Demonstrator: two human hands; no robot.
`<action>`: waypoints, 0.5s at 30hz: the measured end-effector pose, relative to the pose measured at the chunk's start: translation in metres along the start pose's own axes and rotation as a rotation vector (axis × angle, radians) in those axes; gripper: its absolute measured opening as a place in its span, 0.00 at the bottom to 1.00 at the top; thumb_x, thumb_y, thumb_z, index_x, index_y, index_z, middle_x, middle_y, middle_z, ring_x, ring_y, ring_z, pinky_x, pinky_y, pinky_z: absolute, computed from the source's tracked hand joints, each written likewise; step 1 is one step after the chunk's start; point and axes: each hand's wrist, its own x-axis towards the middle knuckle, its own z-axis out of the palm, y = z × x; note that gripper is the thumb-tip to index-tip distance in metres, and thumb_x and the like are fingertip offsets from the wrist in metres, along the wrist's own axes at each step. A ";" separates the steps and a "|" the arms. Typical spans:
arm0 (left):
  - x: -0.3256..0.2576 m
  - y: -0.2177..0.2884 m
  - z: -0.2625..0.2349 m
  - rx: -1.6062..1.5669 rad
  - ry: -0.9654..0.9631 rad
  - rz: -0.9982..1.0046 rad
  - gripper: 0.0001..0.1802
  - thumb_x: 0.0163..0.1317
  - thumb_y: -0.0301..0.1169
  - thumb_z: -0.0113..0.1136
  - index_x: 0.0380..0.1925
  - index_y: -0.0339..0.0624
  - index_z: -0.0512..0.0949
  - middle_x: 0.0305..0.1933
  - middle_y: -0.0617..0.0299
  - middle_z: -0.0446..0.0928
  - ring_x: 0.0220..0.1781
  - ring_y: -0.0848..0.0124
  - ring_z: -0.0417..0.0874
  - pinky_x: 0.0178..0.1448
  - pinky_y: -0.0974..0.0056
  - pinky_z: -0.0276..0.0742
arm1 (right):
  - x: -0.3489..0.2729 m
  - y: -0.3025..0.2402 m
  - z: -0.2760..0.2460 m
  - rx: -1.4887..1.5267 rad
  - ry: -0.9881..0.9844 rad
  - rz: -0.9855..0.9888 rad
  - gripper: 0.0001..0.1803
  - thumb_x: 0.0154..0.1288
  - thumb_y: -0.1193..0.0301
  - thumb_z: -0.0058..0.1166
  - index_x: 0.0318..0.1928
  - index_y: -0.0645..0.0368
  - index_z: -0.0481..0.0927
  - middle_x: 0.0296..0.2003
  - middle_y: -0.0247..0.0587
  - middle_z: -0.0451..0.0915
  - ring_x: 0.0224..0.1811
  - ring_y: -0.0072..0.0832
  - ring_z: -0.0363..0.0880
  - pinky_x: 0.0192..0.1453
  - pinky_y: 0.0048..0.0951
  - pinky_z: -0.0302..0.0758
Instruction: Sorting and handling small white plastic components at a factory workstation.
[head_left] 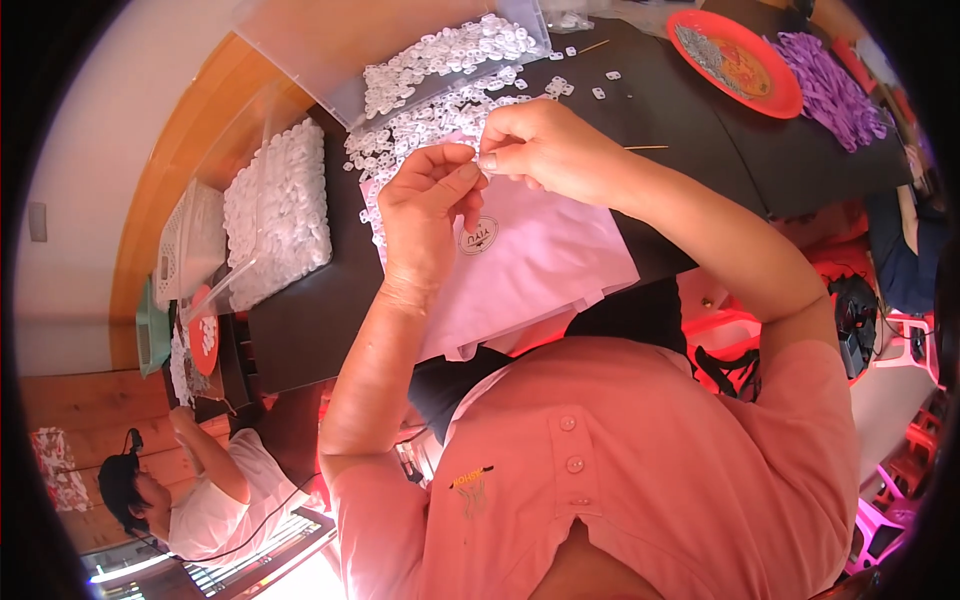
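We look down over a salmon-pink polo shirt (620, 480) at two bare hands meeting above a dark table (300, 330), where a pale pink sheet (540, 260) lies spread beneath them. Our left hand (430, 205) is curled, its thumb and forefinger pinched together at the top, and our right hand (545, 150) closes against it from the other side, fingertips touching; between the two sets of fingertips sits a small white piece (487, 159), gripped by the right hand and too tiny for us to tell its shape, and whether the left hand also grips it we cannot tell. Just beyond the hands a loose heap of small white plastic pieces (420, 115) spills across the table and onto the edge of the sheet, with more of them inside a clear bag (440, 55) lying further back. To our left a second clear bag (280, 205) packed with white pieces rests on the table, beside a white basket (190, 240). Far across the table stands a red plate (735, 60), next to a pile of purple pieces (830, 90). At lower left another person in a white top (215, 510) bends over the same table, well apart from our hands.
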 end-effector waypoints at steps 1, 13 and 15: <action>-0.001 0.000 0.000 -0.001 0.000 0.021 0.09 0.62 0.20 0.58 0.42 0.33 0.75 0.32 0.58 0.79 0.27 0.75 0.78 0.26 0.72 0.72 | 0.003 -0.003 0.002 0.016 -0.020 0.054 0.07 0.63 0.72 0.55 0.31 0.64 0.76 0.22 0.31 0.72 0.23 0.18 0.67 0.25 0.23 0.64; -0.005 -0.006 -0.010 -0.005 0.018 0.158 0.13 0.56 0.16 0.59 0.42 0.31 0.73 0.34 0.56 0.78 0.28 0.70 0.78 0.28 0.68 0.74 | 0.016 0.002 0.012 -0.022 -0.088 0.041 0.08 0.64 0.72 0.54 0.31 0.63 0.76 0.21 0.31 0.73 0.22 0.18 0.69 0.25 0.23 0.66; -0.004 -0.007 -0.011 -0.039 0.049 0.125 0.13 0.56 0.16 0.59 0.42 0.31 0.73 0.33 0.56 0.78 0.26 0.71 0.78 0.27 0.69 0.73 | 0.015 0.007 0.013 -0.067 -0.070 0.013 0.07 0.64 0.71 0.54 0.30 0.63 0.76 0.21 0.30 0.72 0.22 0.18 0.70 0.26 0.23 0.66</action>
